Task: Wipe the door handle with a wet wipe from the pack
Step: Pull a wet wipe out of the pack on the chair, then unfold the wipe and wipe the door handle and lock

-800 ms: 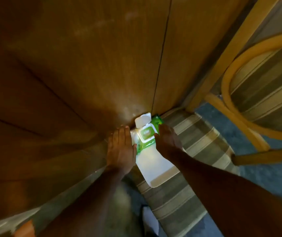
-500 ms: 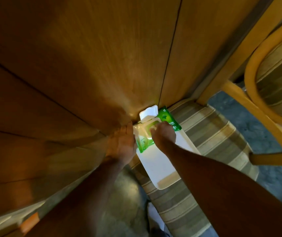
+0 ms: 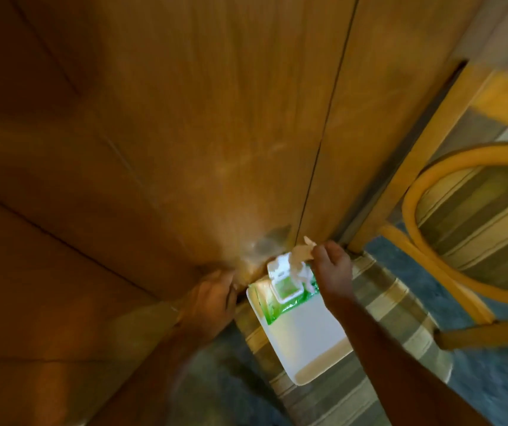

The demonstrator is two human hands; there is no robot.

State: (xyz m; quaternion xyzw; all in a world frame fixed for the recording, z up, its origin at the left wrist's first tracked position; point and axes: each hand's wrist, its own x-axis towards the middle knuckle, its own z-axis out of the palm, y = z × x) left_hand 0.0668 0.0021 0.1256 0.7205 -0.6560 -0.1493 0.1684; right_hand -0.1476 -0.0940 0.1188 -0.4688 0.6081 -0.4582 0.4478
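A green wet-wipe pack [image 3: 280,298] with its white flip lid open lies on a white tray [image 3: 308,339] on a striped chair seat. My right hand [image 3: 334,267] pinches a white wipe [image 3: 300,253] that comes up out of the pack's opening. My left hand [image 3: 212,298] rests blurred at the pack's left edge, against the wooden door [image 3: 185,133]; whether it holds the pack I cannot tell. No door handle is in view.
The striped seat cushion [image 3: 379,327] under the tray stands against the door. A second chair with a yellow bent-wood frame [image 3: 412,192] is at the right. Grey-blue carpet [image 3: 492,379] covers the floor.
My right hand went from the pack's opening upward and to the right, drawing a wipe out. The left hand slid a little lower and left.
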